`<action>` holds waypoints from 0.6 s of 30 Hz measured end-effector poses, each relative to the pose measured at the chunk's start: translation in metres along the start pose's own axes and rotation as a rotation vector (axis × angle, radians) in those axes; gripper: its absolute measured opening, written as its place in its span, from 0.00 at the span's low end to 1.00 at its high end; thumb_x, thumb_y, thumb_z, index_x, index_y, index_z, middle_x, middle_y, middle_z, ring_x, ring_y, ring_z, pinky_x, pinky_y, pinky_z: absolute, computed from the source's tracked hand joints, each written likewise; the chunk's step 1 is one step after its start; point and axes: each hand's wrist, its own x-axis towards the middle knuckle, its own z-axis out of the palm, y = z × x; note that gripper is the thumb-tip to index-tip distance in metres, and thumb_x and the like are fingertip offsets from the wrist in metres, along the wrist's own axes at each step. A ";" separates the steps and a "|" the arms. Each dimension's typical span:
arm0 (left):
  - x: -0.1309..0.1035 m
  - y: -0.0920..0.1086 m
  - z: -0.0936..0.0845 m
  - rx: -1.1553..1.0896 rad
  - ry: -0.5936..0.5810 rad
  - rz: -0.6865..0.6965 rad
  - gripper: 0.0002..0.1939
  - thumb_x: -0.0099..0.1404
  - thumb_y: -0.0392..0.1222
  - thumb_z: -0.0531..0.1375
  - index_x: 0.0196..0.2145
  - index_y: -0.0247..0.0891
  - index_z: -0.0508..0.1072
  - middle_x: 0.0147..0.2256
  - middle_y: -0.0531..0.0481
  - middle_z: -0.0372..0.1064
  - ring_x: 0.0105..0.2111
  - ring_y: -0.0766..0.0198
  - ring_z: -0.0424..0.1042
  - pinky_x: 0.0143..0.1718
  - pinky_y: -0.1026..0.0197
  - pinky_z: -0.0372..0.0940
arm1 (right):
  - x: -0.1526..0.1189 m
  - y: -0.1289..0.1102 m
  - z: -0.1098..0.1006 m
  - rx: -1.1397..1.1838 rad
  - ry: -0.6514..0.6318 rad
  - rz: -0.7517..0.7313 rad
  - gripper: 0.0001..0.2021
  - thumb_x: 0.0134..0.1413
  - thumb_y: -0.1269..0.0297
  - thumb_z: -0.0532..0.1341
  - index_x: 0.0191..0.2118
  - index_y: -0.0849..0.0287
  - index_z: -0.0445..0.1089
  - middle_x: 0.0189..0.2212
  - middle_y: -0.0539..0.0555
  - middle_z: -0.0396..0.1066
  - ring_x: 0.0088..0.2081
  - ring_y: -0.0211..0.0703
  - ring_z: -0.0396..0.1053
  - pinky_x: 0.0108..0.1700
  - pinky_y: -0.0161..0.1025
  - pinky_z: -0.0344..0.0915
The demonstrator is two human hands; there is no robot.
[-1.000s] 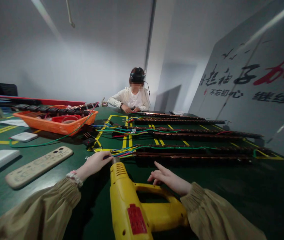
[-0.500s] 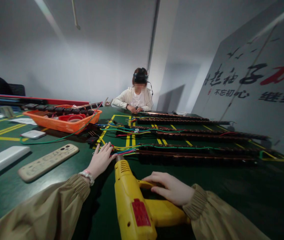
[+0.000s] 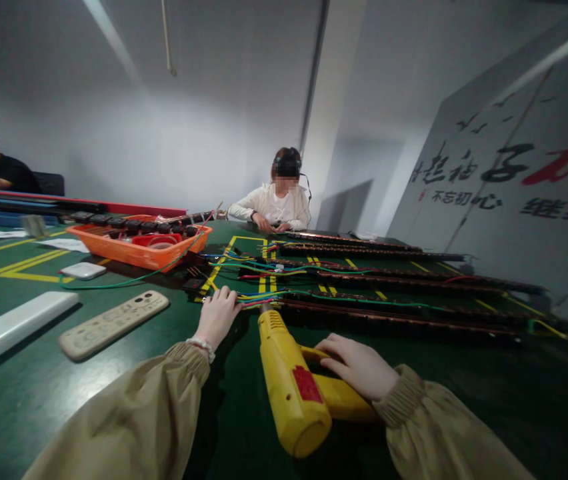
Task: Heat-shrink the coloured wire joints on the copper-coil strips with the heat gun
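My right hand (image 3: 358, 365) is closed around the grip of a yellow heat gun (image 3: 288, 383) with a red label on its side. The gun points away from me, its metal nozzle (image 3: 265, 307) close to a bundle of coloured wires (image 3: 254, 303). At the left end of that bundle, my left hand (image 3: 218, 315) has its fingers bent down onto the wires; the fingertips are partly hidden. The wires run right along the nearest long dark strip (image 3: 389, 319), which lies on the green table (image 3: 364, 453).
Farther back lie several more dark strips (image 3: 389, 275) with wires. An orange basket (image 3: 129, 252) of parts stands left. Near it are a white flat box (image 3: 84, 270), a beige remote control (image 3: 114, 325) and a long white device (image 3: 21, 327). A co-worker (image 3: 277, 203) sits opposite.
The view has shifted a little left. My left hand's fingers, more spread before, are now drawn together on the wires. The heat gun's rear end has come fully into view, its nozzle still by the wires.
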 end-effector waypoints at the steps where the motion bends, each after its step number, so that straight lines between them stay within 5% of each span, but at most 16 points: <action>1: -0.002 0.000 -0.001 -0.016 -0.003 0.012 0.15 0.67 0.48 0.47 0.39 0.37 0.67 0.41 0.44 0.64 0.43 0.57 0.64 0.42 0.56 0.57 | -0.004 -0.004 0.002 0.021 0.045 0.021 0.16 0.59 0.60 0.49 0.45 0.54 0.71 0.43 0.55 0.68 0.43 0.48 0.67 0.45 0.44 0.62; 4: -0.007 -0.002 -0.006 -0.085 -0.020 0.055 0.14 0.66 0.47 0.47 0.39 0.38 0.67 0.39 0.45 0.64 0.43 0.57 0.64 0.42 0.55 0.57 | -0.025 -0.020 0.015 0.123 0.170 0.008 0.21 0.63 0.55 0.42 0.51 0.52 0.67 0.48 0.56 0.67 0.48 0.48 0.64 0.51 0.46 0.59; 9: -0.017 -0.010 -0.013 -0.269 -0.075 0.141 0.11 0.63 0.46 0.52 0.38 0.37 0.67 0.40 0.44 0.64 0.43 0.59 0.64 0.44 0.57 0.60 | -0.065 -0.030 0.043 0.143 0.185 -0.071 0.27 0.55 0.44 0.51 0.57 0.50 0.62 0.52 0.56 0.65 0.52 0.58 0.61 0.54 0.53 0.56; 14: -0.027 -0.017 -0.018 -0.383 -0.136 0.246 0.11 0.65 0.45 0.51 0.38 0.38 0.69 0.41 0.45 0.64 0.44 0.61 0.65 0.46 0.58 0.61 | -0.092 -0.013 0.051 -0.055 0.236 -0.106 0.38 0.41 0.40 0.61 0.58 0.53 0.61 0.50 0.58 0.67 0.48 0.60 0.66 0.48 0.50 0.64; 18: -0.030 -0.014 -0.017 -0.359 -0.148 0.318 0.12 0.65 0.48 0.52 0.39 0.38 0.69 0.40 0.47 0.65 0.42 0.62 0.65 0.44 0.61 0.62 | -0.112 0.008 0.053 -0.324 0.471 -0.203 0.37 0.41 0.40 0.62 0.57 0.55 0.62 0.46 0.55 0.71 0.43 0.52 0.71 0.42 0.43 0.67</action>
